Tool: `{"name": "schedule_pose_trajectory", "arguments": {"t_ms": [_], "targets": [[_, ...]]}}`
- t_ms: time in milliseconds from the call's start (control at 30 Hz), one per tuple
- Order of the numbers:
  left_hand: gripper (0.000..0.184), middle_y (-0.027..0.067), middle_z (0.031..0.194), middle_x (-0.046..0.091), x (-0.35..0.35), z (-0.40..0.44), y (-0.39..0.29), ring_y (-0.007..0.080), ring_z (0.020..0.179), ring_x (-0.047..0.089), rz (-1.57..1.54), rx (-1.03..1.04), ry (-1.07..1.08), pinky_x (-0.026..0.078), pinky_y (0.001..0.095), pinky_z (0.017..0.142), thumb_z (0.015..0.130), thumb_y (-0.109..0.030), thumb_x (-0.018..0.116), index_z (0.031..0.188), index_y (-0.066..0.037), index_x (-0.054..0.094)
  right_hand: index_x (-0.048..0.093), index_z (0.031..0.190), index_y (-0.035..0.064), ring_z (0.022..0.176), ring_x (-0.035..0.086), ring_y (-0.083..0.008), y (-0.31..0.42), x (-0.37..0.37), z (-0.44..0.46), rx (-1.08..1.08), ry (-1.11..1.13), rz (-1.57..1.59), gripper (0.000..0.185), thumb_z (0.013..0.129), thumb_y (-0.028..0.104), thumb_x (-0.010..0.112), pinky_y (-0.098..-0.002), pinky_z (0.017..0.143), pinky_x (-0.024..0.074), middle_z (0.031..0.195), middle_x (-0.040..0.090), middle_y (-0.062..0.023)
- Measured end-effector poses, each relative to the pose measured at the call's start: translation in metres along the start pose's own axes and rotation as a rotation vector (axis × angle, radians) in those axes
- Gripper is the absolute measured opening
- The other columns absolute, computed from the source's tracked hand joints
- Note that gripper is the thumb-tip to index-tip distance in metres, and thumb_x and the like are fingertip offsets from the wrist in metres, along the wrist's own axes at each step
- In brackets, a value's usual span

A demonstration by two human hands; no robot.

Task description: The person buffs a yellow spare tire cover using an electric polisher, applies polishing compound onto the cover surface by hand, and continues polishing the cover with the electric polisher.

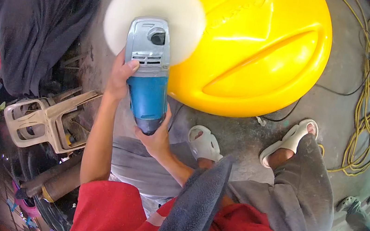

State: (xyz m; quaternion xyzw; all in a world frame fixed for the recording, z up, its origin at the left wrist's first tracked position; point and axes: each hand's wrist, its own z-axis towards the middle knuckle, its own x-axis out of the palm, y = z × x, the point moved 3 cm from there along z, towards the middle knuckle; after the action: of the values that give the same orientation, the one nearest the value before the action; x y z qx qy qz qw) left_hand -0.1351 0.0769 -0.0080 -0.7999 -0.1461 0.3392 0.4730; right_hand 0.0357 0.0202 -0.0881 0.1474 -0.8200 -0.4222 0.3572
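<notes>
I hold a blue and grey power polisher (146,94) with both hands. A round white buffing pad (119,13) at its head is blurred, as if spinning. My left hand (119,76) is closed around the side of the grey head, thumb on top by the vents. My right hand (158,136) wraps the rear end of the blue body. The glossy yellow moulded piece (253,54) lies just right of the tool. The pad overlaps its upper left edge in the view; whether they touch I cannot tell.
A beige plastic chair or stool (48,121) lies tipped at the left. Dark cloth (42,26) hangs at upper left. Coiled yellow cable (367,111) lies on the floor at right, and a thin black cord runs near the yellow piece. My feet wear pale clogs (291,141).
</notes>
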Motion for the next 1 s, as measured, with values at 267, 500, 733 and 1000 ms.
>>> {"name": "schedule_pose_trajectory", "arguments": {"t_ms": [267,500,733,1000], "targets": [[0.061,0.0146,0.123,0.059,-0.011,-0.031,0.036,0.0220,0.112,0.056,-0.193,-0.085,-0.188,0.041,0.0336,0.099,0.089,-0.039,0.052,0.132,0.005,0.047,0.011,0.149,0.0112,0.114,0.056,-0.0406,0.017,-0.039,-0.014,0.198,0.132,-0.169,0.102,0.070,0.006,0.075,-0.0443,0.097,0.0431,0.123,0.053,-0.0275],[0.057,0.0129,0.122,0.059,0.055,-0.059,0.027,0.0208,0.113,0.054,-0.314,-0.026,-0.159,0.040,0.0323,0.100,0.090,-0.035,0.052,0.131,0.005,0.048,0.018,0.148,0.0107,0.125,0.048,-0.0343,0.045,-0.110,-0.043,0.116,0.120,-0.372,0.102,0.064,0.004,0.074,-0.0409,0.105,0.0377,0.131,0.047,-0.0231],[0.053,0.0147,0.116,0.063,0.061,-0.118,0.084,0.0247,0.106,0.061,-0.477,-0.130,-0.460,0.047,0.0371,0.095,0.094,-0.038,0.042,0.122,0.004,0.056,0.026,0.147,0.0124,0.121,0.055,-0.0294,0.019,-0.147,-0.061,0.062,0.192,-0.573,0.092,0.071,0.012,0.077,-0.0355,0.104,0.0376,0.131,0.055,-0.0176],[0.053,0.0144,0.124,0.057,0.059,-0.129,0.081,0.0234,0.113,0.055,-0.426,-0.136,-0.431,0.040,0.0338,0.100,0.091,-0.028,0.049,0.131,0.006,0.048,0.030,0.147,0.0099,0.129,0.047,-0.0312,0.023,-0.144,-0.058,0.324,0.265,-0.334,0.085,0.075,0.018,0.075,-0.0389,0.109,0.0331,0.138,0.048,-0.0200]]}}
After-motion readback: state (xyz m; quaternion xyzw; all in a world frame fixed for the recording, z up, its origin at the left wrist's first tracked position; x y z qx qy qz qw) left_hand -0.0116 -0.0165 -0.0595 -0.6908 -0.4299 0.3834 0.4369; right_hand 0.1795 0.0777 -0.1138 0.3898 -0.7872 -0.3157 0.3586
